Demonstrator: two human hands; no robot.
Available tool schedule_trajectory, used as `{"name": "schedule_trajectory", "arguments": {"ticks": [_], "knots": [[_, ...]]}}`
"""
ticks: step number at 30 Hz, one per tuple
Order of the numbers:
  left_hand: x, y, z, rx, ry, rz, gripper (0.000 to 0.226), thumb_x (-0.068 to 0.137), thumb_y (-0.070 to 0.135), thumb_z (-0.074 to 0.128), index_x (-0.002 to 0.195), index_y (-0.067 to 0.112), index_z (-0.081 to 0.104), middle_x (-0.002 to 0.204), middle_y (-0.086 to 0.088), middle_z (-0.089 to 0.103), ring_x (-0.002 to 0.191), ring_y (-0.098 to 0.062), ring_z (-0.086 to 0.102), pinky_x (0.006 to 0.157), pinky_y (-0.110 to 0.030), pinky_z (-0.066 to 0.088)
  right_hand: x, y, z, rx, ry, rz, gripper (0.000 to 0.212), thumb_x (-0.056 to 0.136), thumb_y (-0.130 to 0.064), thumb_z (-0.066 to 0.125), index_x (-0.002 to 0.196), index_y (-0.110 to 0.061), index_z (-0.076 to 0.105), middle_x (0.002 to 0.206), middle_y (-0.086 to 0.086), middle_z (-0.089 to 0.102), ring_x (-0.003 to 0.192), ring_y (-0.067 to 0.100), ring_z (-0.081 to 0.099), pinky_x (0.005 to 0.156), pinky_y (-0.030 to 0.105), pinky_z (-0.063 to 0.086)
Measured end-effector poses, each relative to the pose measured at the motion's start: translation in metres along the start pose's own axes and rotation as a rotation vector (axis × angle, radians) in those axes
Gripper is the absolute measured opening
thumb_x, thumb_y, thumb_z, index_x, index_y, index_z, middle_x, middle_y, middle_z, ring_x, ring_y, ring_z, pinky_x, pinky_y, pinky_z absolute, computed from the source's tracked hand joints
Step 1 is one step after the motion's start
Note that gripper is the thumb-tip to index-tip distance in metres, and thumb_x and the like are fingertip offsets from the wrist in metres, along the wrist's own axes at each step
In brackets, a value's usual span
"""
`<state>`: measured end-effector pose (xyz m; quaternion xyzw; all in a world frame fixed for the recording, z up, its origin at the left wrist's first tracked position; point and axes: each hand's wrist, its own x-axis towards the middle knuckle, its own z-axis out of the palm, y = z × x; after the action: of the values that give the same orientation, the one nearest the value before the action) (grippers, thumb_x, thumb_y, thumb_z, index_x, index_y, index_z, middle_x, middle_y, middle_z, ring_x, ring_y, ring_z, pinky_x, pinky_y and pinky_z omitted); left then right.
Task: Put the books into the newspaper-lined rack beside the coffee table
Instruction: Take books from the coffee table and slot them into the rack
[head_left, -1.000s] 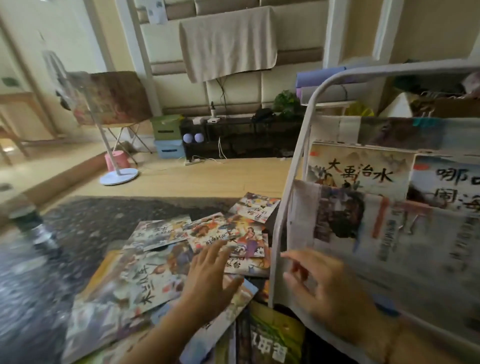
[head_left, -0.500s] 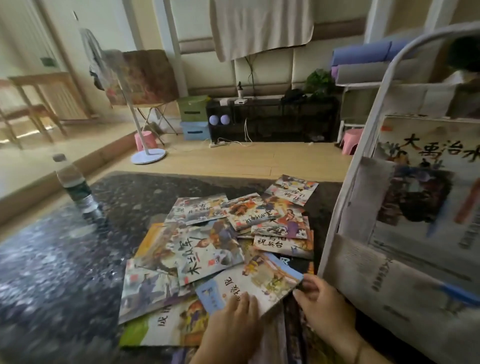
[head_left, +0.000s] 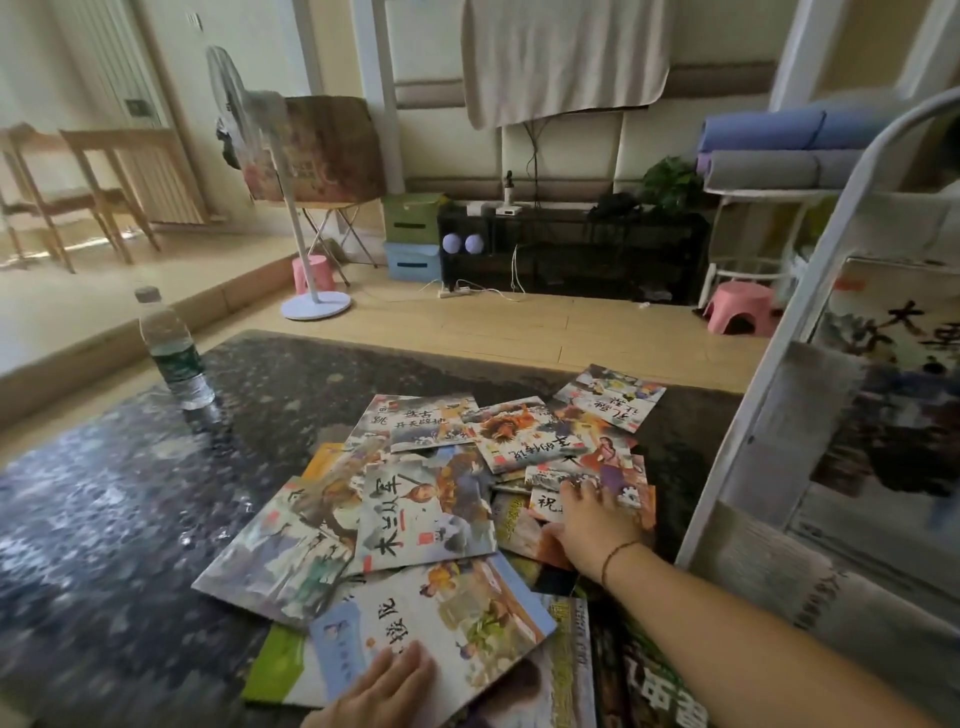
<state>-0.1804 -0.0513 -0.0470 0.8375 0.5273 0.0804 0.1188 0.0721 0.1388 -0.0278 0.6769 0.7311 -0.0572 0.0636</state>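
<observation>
You are at the picking step. Your right hand (head_left: 592, 525) lies on a book (head_left: 587, 501) in the pile on the coffee table (head_left: 104, 519), fingers spread, thumb perhaps under its edge. Your left hand (head_left: 379, 686) presses flat on the nearest book (head_left: 441, 618). Next, free one book and lift it to the rack (head_left: 769, 415) at your right. A water bottle (head_left: 171, 348) stands well apart.

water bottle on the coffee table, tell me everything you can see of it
The clear plastic water bottle stands upright near the far left part of the dark speckled stone-look coffee table. It has a grey screw cap, shut, ribbed see-through walls and a dark green label band around its middle. How much liquid it holds is hard to tell. Its base rests on the glossy tabletop, which shows a faint reflection below it. Nothing else touches it; it stands well apart from the scattered picture books and both hands.
</observation>
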Motion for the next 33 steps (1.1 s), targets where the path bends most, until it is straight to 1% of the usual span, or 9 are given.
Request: {"name": "schedule_trajectory", "arguments": {"ticks": [2, 4, 6, 8, 11, 14, 18, 24, 33], "knots": [[0.001, 0.006, -0.004, -0.112, 0.024, -0.115, 0.049, 0.106, 0.044, 0.0, 0.146, 0.02, 0.015, 0.094, 0.016, 0.075, 0.08, 0.002, 0.071, 0.095, 0.002, 0.029, 0.0, -0.005, -0.001, -0.19, 0.068, -0.059, 0.054, 0.102, -0.02, 0.033, 0.151, -0.009, 0.014, 0.147, 0.028, 0.03, 0.128, 0.046, 0.039, 0.095, 0.051, 0.046], [-0.024, 0.023, -0.049, 0.192, -0.048, -0.128, 0.061, 0.101, 0.056, -0.005, 0.141, 0.023, 0.026, 0.114, 0.016, 0.07, 0.098, 0.003, 0.067, 0.095, -0.004, 0.039, -0.007, -0.009, -0.008, -0.339, 0.114, -0.142, 0.051, 0.102, -0.007, 0.024, 0.151, 0.0, 0.013, 0.142, 0.036, 0.035, 0.122, 0.045, 0.049, 0.09, 0.046, 0.048], [0.037, -0.038, 0.049, 0.1, 0.181, -0.101, 0.101, 0.077, 0.087, -0.007, 0.153, 0.027, 0.024, 0.15, 0.027, 0.028, 0.135, 0.007, 0.03, 0.115, -0.016, 0.027, -0.021, -0.016, -0.016, -0.426, 0.181, -0.24, 0.047, 0.101, -0.007, 0.028, 0.146, 0.005, 0.025, 0.128, 0.032, 0.052, 0.109, 0.038, 0.061, 0.077, 0.039, 0.051], [0.078, -0.097, 0.142, -0.1, 0.134, -0.233, 0.108, 0.07, 0.095, 0.028, 0.13, 0.011, 0.061, 0.151, 0.037, 0.015, 0.138, 0.005, 0.027, 0.123, -0.033, 0.002, -0.042, -0.025, -0.021, -0.459, 0.368, -0.377, 0.044, 0.092, -0.017, 0.051, 0.129, 0.007, 0.051, 0.095, 0.024, 0.068, 0.075, 0.028, 0.069, 0.053, 0.03, 0.049], [0.038, -0.049, 0.109, -0.567, 0.371, -0.465, 0.027, 0.074, 0.052, 0.077, 0.083, 0.026, 0.08, 0.104, 0.037, 0.066, 0.097, 0.013, 0.063, 0.105, -0.011, 0.037, -0.1, -0.038, -0.012, -0.304, 0.526, -0.489, 0.032, 0.077, -0.02, 0.053, 0.094, -0.004, 0.075, 0.059, 0.013, 0.063, 0.037, 0.022, 0.054, 0.032, 0.023, 0.037], [-0.055, 0.059, -0.043, -1.101, 0.357, -0.703, 0.019, 0.094, 0.035, 0.062, 0.102, 0.022, 0.074, 0.092, 0.003, 0.077, 0.084, -0.018, 0.075, 0.072, -0.031, 0.06, -0.162, -0.045, 0.01, -0.172, 0.681, -0.558, 0.04, 0.08, -0.014, 0.041, 0.1, -0.007, 0.075, 0.078, 0.016, 0.072, 0.051, 0.029, 0.065, 0.036, 0.034, 0.046], [-0.029, 0.074, -0.018, -1.753, -0.125, -0.734, 0.046, 0.09, 0.043, 0.052, 0.113, 0.005, 0.065, 0.091, -0.022, 0.073, 0.063, -0.034, 0.071, 0.05, -0.03, 0.052, -0.211, -0.039, 0.039, -0.081, 0.726, -0.615, 0.03, 0.082, -0.01, 0.051, 0.094, -0.02, 0.077, 0.093, 0.004, 0.076, 0.072, 0.021, 0.073, 0.042, 0.031, 0.052], [-0.04, 0.09, -0.006, -1.573, -0.154, -0.729, 0.03, 0.091, -0.005, 0.059, 0.12, 0.002, 0.062, 0.105, -0.025, 0.071, 0.071, -0.03, 0.073, 0.054, -0.031, 0.058, -0.237, -0.015, 0.057, 0.127, 0.525, -0.661, 0.038, 0.093, -0.046, 0.042, 0.103, -0.028, 0.074, 0.106, -0.007, 0.073, 0.092, 0.017, 0.072, 0.052, 0.029, 0.057], [-0.108, 0.052, -0.062, -1.236, -0.168, -0.721, 0.044, 0.085, 0.012, 0.061, 0.129, 0.008, 0.057, 0.111, -0.021, 0.071, 0.078, -0.03, 0.067, 0.056, -0.031, 0.057, -0.245, 0.02, 0.077, -0.015, 0.053, -0.569, 0.101, 0.051, -0.081, 0.043, 0.131, -0.021, 0.054, 0.136, 0.005, 0.057, 0.125, 0.035, 0.048, 0.092, 0.05, 0.042]]}}
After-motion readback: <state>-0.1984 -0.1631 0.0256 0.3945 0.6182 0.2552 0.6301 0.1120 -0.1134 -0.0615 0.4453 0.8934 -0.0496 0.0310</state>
